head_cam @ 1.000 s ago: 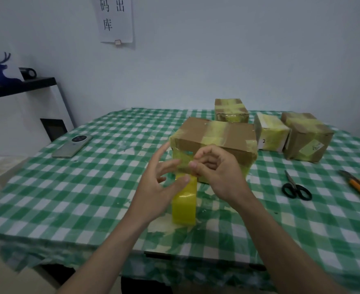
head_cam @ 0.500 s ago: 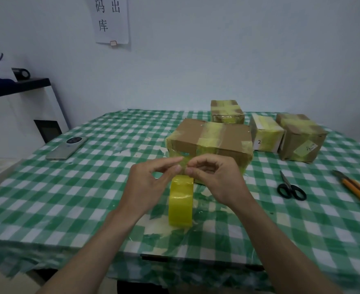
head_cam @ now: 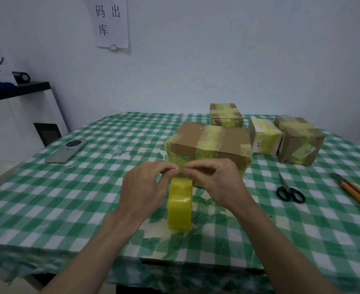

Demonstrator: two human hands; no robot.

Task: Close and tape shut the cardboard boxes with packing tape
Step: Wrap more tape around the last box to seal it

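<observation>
Hands, left (head_cam: 145, 187) and right (head_cam: 215, 181), now pinch tape end together above upright roll (head_cam: 179, 205); earlier fingers were spread.

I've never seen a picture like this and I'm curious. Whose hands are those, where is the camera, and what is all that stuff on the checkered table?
The camera sits on a person's head, looking down at their own hands. The left hand and right hand pinch a strip of tape pulled from the yellow tape roll, which stands on the table. Behind it is a big cardboard box, and three smaller boxes sit further back, all already wearing yellow tape. To the right lie scissors and an orange knife; to the left, a phone.
</observation>
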